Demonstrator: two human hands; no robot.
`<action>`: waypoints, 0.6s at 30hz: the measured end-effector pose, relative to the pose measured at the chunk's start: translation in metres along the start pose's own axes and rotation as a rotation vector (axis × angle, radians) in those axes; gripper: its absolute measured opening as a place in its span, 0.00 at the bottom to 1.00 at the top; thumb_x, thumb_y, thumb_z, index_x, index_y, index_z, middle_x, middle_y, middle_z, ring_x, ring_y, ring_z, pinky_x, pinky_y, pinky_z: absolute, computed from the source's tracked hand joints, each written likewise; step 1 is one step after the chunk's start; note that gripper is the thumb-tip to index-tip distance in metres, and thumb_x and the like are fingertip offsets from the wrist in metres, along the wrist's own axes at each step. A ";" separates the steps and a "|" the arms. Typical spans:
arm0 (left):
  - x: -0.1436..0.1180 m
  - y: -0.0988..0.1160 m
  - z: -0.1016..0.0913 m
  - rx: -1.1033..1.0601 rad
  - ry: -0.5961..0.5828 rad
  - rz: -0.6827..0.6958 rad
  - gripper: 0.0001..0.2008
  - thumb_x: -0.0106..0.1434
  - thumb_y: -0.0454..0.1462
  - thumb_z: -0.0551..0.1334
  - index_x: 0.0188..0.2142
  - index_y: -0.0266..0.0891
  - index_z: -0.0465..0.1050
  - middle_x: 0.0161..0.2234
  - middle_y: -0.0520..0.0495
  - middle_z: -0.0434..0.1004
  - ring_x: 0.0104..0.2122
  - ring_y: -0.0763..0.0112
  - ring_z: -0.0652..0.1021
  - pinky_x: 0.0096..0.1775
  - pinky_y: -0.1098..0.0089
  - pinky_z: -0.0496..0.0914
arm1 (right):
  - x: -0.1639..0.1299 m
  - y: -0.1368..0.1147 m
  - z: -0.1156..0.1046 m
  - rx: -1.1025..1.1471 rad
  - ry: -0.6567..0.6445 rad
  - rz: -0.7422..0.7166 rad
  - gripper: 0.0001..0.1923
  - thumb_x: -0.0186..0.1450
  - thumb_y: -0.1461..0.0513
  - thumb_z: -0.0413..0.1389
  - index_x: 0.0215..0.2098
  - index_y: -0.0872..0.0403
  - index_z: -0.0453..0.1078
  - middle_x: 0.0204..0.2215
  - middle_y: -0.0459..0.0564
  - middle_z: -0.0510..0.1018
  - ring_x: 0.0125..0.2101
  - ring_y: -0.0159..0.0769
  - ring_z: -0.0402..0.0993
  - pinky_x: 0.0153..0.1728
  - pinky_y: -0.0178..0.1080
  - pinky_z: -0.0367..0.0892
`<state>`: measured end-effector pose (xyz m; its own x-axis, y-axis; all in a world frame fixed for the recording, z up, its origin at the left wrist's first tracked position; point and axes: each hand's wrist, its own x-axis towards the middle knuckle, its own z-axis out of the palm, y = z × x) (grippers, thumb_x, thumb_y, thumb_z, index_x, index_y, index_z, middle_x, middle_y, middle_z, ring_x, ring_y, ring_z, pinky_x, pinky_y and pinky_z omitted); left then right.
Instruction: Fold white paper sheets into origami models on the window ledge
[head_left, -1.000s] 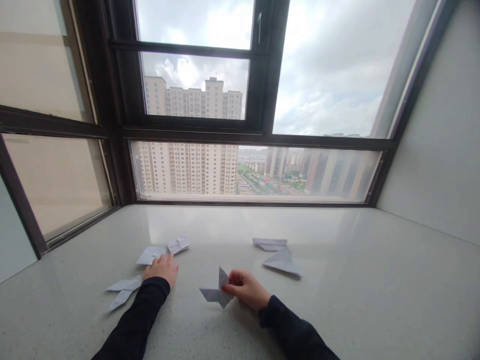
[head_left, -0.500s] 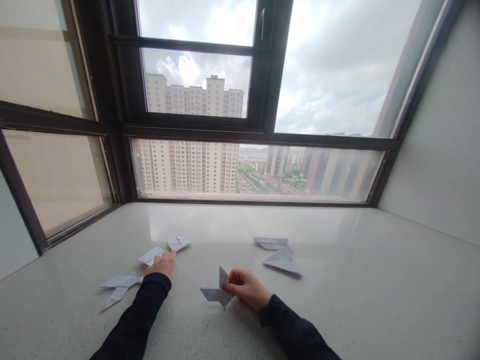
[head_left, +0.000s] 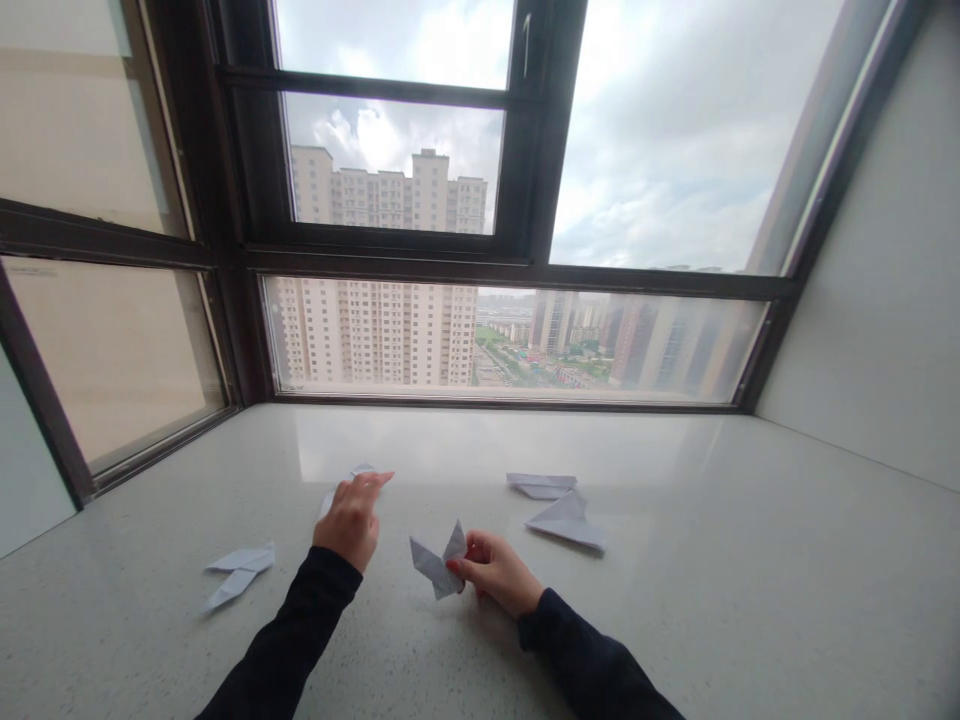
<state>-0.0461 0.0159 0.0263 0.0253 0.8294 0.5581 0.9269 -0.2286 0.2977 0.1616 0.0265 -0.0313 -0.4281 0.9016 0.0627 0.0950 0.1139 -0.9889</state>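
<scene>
A pale grey folded paper shape (head_left: 437, 566) with two raised points stands just above the counter (head_left: 712, 560), pinched at its right edge by the right hand (head_left: 493, 573). The left hand (head_left: 349, 520) covers another folded piece (head_left: 358, 471), fingers curled on it.

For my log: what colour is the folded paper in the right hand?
White, clearest in the head view: folded paper pinched by the right hand.

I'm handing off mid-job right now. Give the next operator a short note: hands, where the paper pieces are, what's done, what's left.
Right hand: grip pinches a folded paper piece, lifted upright above the counter.
Left hand: fingers over a paper piece mostly hidden beneath; whether it is gripped is unclear.
Elsewhere: one folded piece far left, two at right.
Done: all visible pieces are folded.
Left: those three lie loose, untouched.
</scene>
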 end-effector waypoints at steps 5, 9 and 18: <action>-0.004 0.007 0.018 -0.700 0.051 -0.097 0.24 0.47 0.26 0.49 0.45 0.39 0.63 0.46 0.45 0.64 0.41 0.66 0.70 0.33 0.69 0.71 | 0.003 -0.006 -0.003 0.130 0.079 -0.007 0.22 0.44 0.47 0.58 0.24 0.57 0.62 0.14 0.40 0.67 0.13 0.25 0.62 0.13 0.29 0.54; -0.007 0.009 0.041 -1.090 -0.007 -0.239 0.25 0.47 0.30 0.52 0.47 0.36 0.60 0.49 0.41 0.63 0.44 0.63 0.70 0.40 0.64 0.69 | -0.001 -0.014 0.000 0.279 0.100 -0.024 0.21 0.43 0.50 0.61 0.26 0.57 0.65 0.22 0.44 0.70 0.20 0.27 0.64 0.17 0.29 0.59; -0.025 0.039 0.042 -1.302 -0.226 -0.265 0.24 0.48 0.37 0.57 0.47 0.36 0.60 0.46 0.40 0.67 0.40 0.63 0.72 0.38 0.65 0.70 | -0.001 -0.018 0.002 0.266 0.126 -0.119 0.20 0.43 0.50 0.61 0.23 0.56 0.62 0.17 0.43 0.68 0.18 0.26 0.61 0.16 0.30 0.57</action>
<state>0.0047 0.0078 -0.0084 0.0796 0.9601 0.2680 -0.1098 -0.2587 0.9597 0.1588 0.0231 -0.0139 -0.3060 0.9349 0.1796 -0.1946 0.1232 -0.9731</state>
